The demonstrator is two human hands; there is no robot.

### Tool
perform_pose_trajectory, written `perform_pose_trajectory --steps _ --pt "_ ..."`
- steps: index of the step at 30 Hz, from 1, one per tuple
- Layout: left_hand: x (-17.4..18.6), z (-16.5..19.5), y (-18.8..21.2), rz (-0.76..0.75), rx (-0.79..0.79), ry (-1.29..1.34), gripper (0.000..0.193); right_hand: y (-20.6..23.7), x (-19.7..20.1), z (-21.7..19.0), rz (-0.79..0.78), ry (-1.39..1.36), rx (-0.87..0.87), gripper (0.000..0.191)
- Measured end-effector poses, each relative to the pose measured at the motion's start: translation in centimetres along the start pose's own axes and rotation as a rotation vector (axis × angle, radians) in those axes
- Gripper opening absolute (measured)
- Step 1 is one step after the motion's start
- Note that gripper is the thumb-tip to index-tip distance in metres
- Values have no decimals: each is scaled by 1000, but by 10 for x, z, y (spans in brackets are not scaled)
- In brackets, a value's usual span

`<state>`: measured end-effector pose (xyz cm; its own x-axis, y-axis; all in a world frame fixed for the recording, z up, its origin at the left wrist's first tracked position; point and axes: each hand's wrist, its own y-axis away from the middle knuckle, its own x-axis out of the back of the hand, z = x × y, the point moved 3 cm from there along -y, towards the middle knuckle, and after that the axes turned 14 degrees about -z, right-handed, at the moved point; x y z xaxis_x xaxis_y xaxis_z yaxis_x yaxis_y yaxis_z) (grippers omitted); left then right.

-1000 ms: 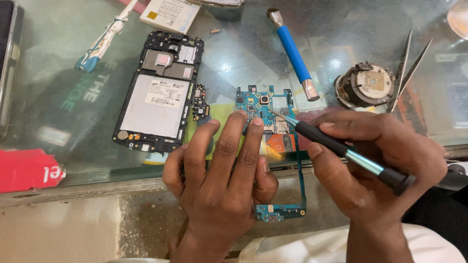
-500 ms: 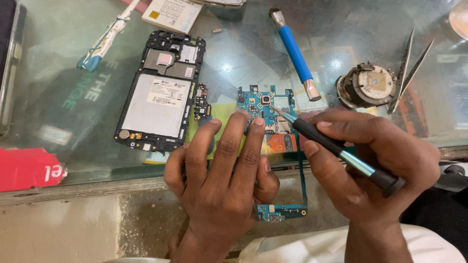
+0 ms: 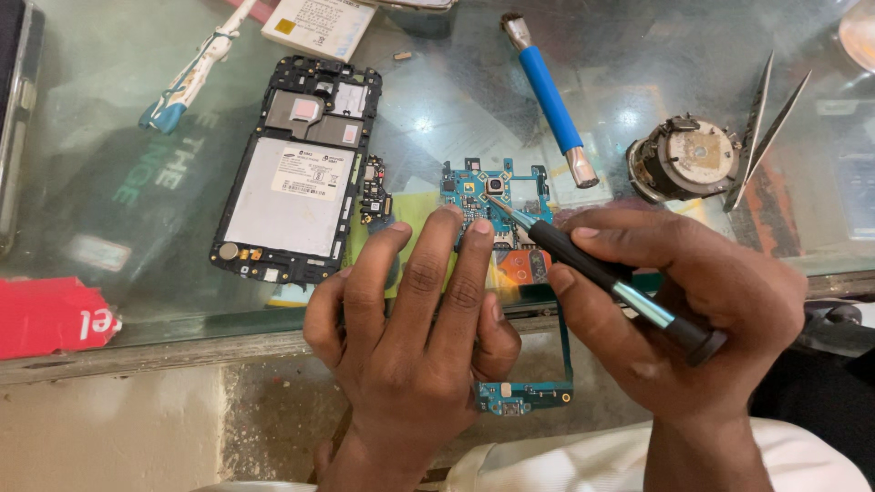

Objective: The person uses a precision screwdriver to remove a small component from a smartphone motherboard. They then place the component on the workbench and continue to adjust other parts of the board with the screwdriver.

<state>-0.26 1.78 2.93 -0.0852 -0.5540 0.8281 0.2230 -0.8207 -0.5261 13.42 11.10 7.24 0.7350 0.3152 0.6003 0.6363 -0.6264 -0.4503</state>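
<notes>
My left hand (image 3: pixel 415 314) lies flat over a blue phone circuit board (image 3: pixel 474 187), fingers pressing it against the glass table edge. The board's lower end (image 3: pixel 524 396) sticks out below my palm. My right hand (image 3: pixel 679 305) grips a black-handled screwdriver (image 3: pixel 583 264) like a pen, its tip resting on the upper part of the board near the camera module. An opened phone frame (image 3: pixel 296 173) with a silver plate lies to the left of the board.
On the glass tabletop (image 3: pixel 100 155) lie a blue-handled brush (image 3: pixel 551 91), metal tweezers (image 3: pixel 761 128), a round tin (image 3: pixel 684 159), a white-and-teal tool (image 3: pixel 187 77) and a white battery (image 3: pixel 314 23). A red packet (image 3: pixel 50 314) rests at the left edge.
The screwdriver tip has shifted slightly left onto the board's upper part. My left hand keeps pressing the board in the same place.
</notes>
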Motion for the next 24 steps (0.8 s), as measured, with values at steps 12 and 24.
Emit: perform_pose_trajectory --steps 12,24 --pt "0 1 0 -6 2 8 37 -3 0 -4 -16 9 31 22" --pt "-1 0 0 2 -1 1 37 -2 -1 -2 -14 -59 44 22"
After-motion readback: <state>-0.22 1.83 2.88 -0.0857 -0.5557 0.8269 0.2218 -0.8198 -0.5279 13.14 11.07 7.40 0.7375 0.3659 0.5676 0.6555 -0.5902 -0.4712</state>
